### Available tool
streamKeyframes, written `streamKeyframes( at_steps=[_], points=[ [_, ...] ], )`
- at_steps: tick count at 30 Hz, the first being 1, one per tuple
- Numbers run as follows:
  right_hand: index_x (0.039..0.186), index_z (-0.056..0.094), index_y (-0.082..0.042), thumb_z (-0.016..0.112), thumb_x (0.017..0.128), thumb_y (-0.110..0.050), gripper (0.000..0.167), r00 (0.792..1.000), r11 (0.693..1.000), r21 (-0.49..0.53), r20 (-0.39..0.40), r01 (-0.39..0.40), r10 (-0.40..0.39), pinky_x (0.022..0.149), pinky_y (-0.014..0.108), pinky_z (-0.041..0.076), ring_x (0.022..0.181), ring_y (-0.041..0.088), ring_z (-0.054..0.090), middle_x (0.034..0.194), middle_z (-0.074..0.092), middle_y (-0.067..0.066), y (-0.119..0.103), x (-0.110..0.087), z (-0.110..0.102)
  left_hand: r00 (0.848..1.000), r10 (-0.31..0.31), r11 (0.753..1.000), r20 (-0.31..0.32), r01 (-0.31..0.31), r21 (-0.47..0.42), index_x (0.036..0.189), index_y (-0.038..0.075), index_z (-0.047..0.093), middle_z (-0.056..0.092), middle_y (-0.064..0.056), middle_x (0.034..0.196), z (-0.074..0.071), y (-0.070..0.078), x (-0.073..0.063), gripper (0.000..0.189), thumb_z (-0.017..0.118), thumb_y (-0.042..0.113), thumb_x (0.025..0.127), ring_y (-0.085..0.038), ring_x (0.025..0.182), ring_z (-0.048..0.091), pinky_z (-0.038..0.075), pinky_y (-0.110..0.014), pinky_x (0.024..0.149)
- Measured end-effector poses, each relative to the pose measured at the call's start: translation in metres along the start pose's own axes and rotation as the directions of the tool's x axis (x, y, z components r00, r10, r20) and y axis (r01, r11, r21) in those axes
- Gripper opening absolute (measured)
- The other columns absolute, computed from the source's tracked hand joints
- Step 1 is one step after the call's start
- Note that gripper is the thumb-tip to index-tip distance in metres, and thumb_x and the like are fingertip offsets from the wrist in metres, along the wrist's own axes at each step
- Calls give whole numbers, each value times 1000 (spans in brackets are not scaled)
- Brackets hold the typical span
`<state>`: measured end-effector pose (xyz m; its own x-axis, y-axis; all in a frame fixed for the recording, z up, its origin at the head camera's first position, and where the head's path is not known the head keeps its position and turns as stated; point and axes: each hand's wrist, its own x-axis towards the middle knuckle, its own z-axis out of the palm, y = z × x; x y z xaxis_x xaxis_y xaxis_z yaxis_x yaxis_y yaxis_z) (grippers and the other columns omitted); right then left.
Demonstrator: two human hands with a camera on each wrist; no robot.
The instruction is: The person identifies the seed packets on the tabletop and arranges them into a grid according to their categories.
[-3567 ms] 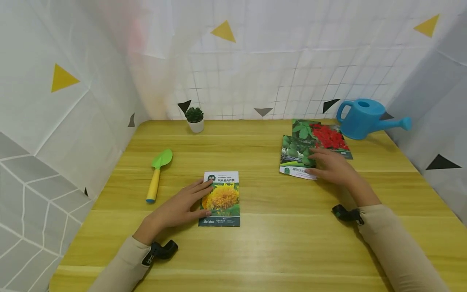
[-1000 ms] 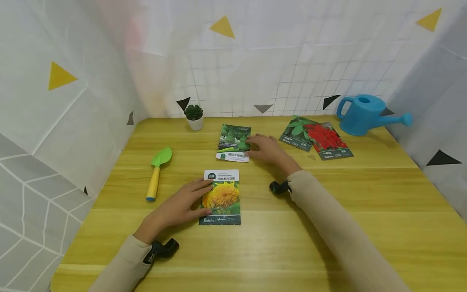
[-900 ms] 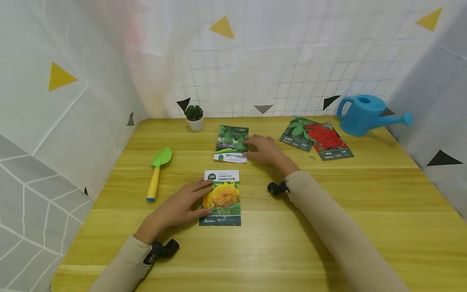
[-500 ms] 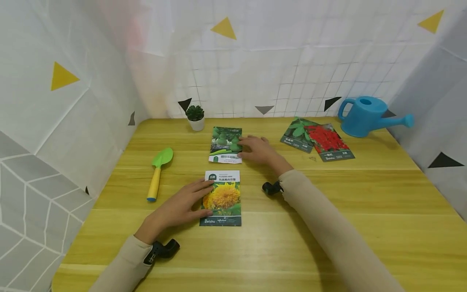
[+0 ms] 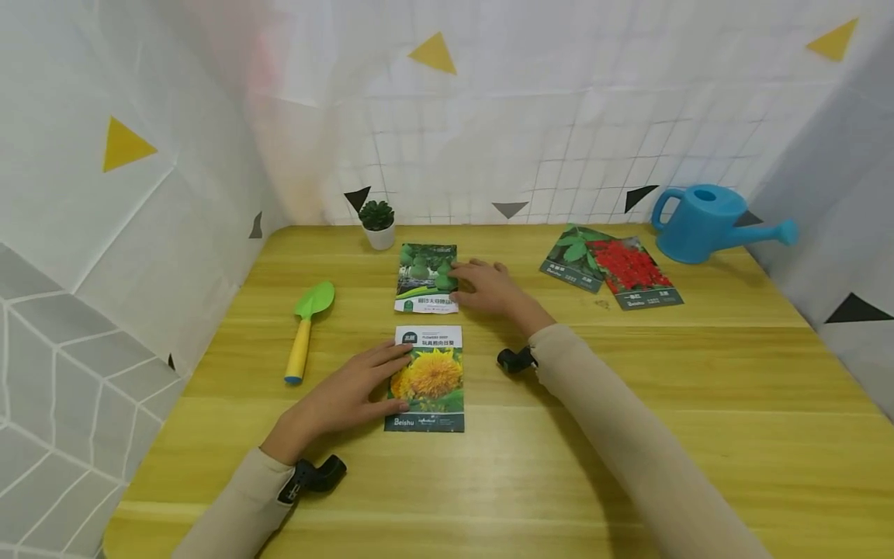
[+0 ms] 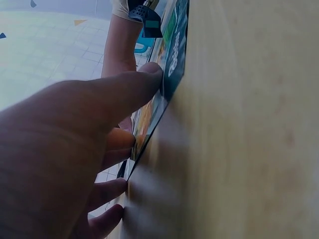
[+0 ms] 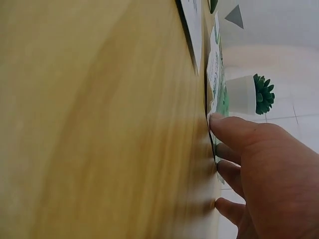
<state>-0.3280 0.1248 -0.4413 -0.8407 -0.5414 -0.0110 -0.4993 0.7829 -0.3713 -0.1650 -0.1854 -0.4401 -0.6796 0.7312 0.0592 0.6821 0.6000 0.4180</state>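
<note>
A seed packet with a yellow flower picture (image 5: 434, 376) lies flat at the middle of the table, and my left hand (image 5: 349, 392) rests on its left side, thumb and fingers spread over it. Behind it lies a green seed packet showing gourds (image 5: 422, 272), its white lower strip slightly bent. My right hand (image 5: 489, 287) touches that packet's right edge with thumb and fingertips. In the right wrist view the thumb presses on the packet's edge (image 7: 213, 79). In the left wrist view my thumb lies on the flower packet (image 6: 174, 64).
A green and yellow toy trowel (image 5: 300, 334) lies at the left. A small potted succulent (image 5: 379, 225) stands at the back. To the right, a leafy seed packet (image 5: 569, 264) and a red-flower one (image 5: 632, 272) overlap beside a blue watering can (image 5: 705, 223).
My right hand has slid the gourd seed packet from the right pile to the left, behind the flower packet; its last shift is small. My left hand has stayed in place.
</note>
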Motion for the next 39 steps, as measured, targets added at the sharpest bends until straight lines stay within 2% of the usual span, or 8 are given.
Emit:
streamKeyframes(
  at_steps=[11,23,29,32,36,39],
  points=[
    [158,48,-16,58,107,-43,58,999,999,37,-30,13,-12,120,68,9,156,33,17,167,32,3,3,-1,3,1000,-20,1000,-7,20,9,158,6,45,32,-7,167,0,2,1,76,68,49,100,-31,153,27,29,-53,120],
    [156,51,-13,55,110,-38,53,993,997,37,-101,67,-63,118,69,14,153,36,24,165,36,9,0,-10,-1,1000,-22,1000,-1,22,3,158,6,45,32,-8,167,0,2,-1,75,67,50,101,-31,152,28,30,-52,119],
    [150,55,-2,61,107,-26,49,975,984,90,-179,151,-133,119,61,25,148,39,34,160,42,17,6,-26,1,999,-33,999,-4,33,-2,158,5,45,32,-9,167,1,1,-3,76,68,49,101,-31,152,29,31,-53,119],
    [148,57,0,63,106,-24,48,970,978,146,-215,149,-116,120,57,26,148,39,36,159,43,17,11,-38,2,999,-32,999,3,32,-12,158,5,44,31,-9,167,1,1,-3,75,68,48,101,-32,152,28,30,-54,119],
    [149,55,-1,62,108,-27,49,971,968,227,-235,107,-52,120,56,26,149,36,34,162,41,13,22,-56,-2,999,-32,999,5,32,-10,159,5,44,31,-9,167,0,2,-3,75,68,47,101,-32,152,28,30,-53,119],
    [150,54,-3,61,108,-29,50,968,967,242,-249,82,-20,120,56,27,150,35,33,162,40,11,33,-68,-6,1000,-31,1000,-1,31,-8,158,5,44,31,-9,167,-1,2,-3,75,69,47,101,-31,152,29,30,-52,119]
  ],
)
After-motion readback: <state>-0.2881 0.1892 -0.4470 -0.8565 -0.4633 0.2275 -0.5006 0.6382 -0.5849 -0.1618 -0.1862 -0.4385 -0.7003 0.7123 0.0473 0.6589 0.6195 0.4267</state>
